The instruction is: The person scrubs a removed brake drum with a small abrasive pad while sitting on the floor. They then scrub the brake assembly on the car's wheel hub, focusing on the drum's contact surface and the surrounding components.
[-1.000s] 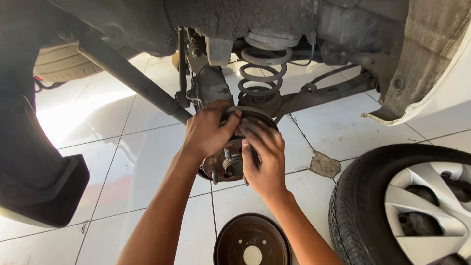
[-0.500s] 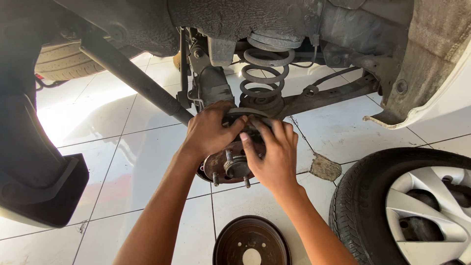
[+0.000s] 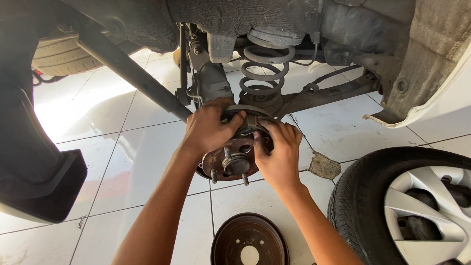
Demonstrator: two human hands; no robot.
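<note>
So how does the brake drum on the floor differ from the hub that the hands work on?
The drum lies flat on the tiles, untouched; the hub sits on the car, with the left hand and right hand on the parts around it. The drum shows holes; the hub carries studs. Both are round and rusty brown.

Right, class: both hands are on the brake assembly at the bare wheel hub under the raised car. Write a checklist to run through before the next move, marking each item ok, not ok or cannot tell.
1. Left hand grips the top of the brake assembly: ok.
2. Right hand is on its right side, fingers on the hub: ok.
3. Brake drum lies off on the floor tiles, apart from the hub: ok.
4. Removed wheel stands apart at the right: ok.
5. Car safely supported: cannot tell, no stand in view.
6. Small brake parts seated: cannot tell, hands hide them.
</note>
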